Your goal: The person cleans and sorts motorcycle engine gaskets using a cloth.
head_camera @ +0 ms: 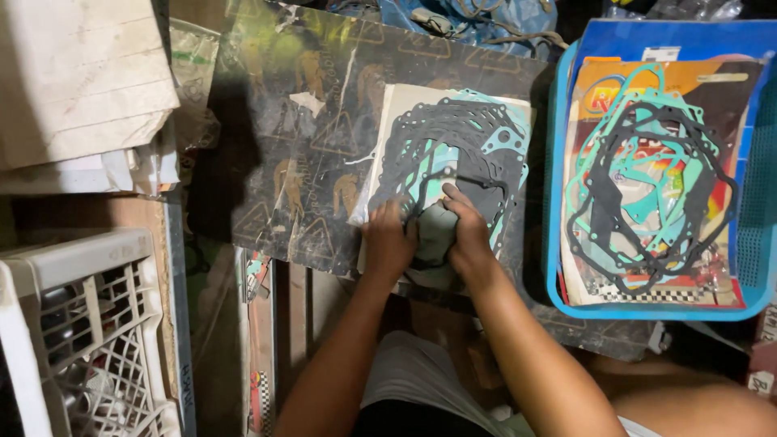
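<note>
Both grips are down on the stack of gaskets [453, 158]: my left hand [388, 243] lies flat with fingers pressed on the near left edge of the pile, and my right hand [467, 231] is narrowed on a thin black gasket strand near the middle, forefinger pointing away from me along it. I cannot tell for sure whether the right fingers actually pinch the strand or only press it. The stack sits on a pale card sheet [396, 113] on the dark printed board [307, 146] that serves as my desk, just left of the blue basket [558, 243] holding another gasket set [647, 186]. The pile's long axis runs from near me up and slightly to the right, its wider teal lobes pointing toward the far right corner. My worry is tearing: these rings are thin and tangled into each other, so lifting one while another is hooked through it could crease or rip it. The near edge of the card also overhangs the board, so a push could tip the whole pile into my lap.
</note>
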